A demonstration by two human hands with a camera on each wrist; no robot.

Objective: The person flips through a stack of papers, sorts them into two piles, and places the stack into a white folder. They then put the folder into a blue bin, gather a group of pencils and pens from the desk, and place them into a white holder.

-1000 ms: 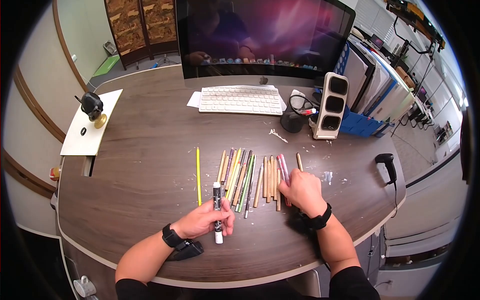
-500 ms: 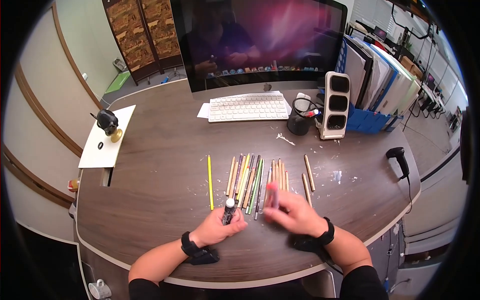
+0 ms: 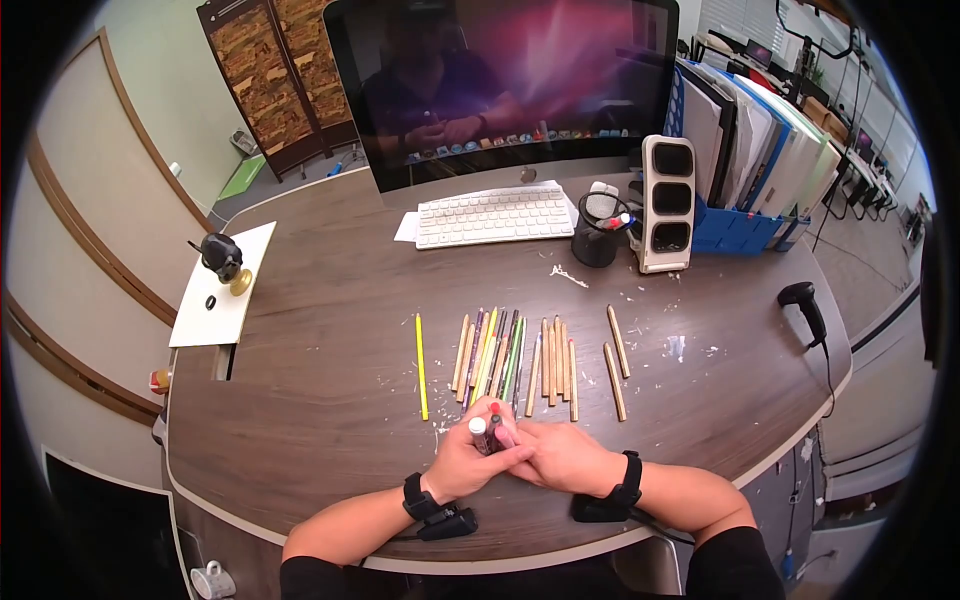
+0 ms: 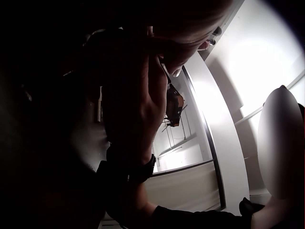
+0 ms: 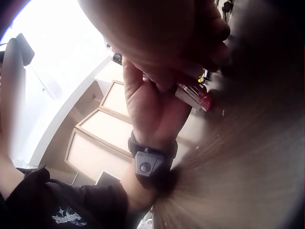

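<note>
In the head view my hands meet over the near part of the desk. My left hand (image 3: 458, 470) grips a black marker (image 3: 478, 427), white end up. My right hand (image 3: 572, 460) is against it, holding red pens (image 3: 505, 437) beside the marker; fingers hide most of their length. Red-and-clear pen ends (image 5: 194, 97) stick out below the hands in the right wrist view. Just beyond lie mixed colored pencils (image 3: 490, 350), a group of wooden pencils (image 3: 555, 365), and a lone yellow pencil (image 3: 421, 370). The left wrist view is mostly dark.
Two wooden pencils (image 3: 617, 345) lie at the right among pale scraps. Behind are a keyboard (image 3: 495, 216), a black mesh cup (image 3: 594, 245), a beige three-slot holder (image 3: 667, 205) and a monitor (image 3: 510, 90). A barcode scanner (image 3: 806, 312) stands at the right edge.
My right hand has lifted the red pens off the desk and carried them left to the marker in my left hand. Two wooden pencils at the right are now uncovered.
</note>
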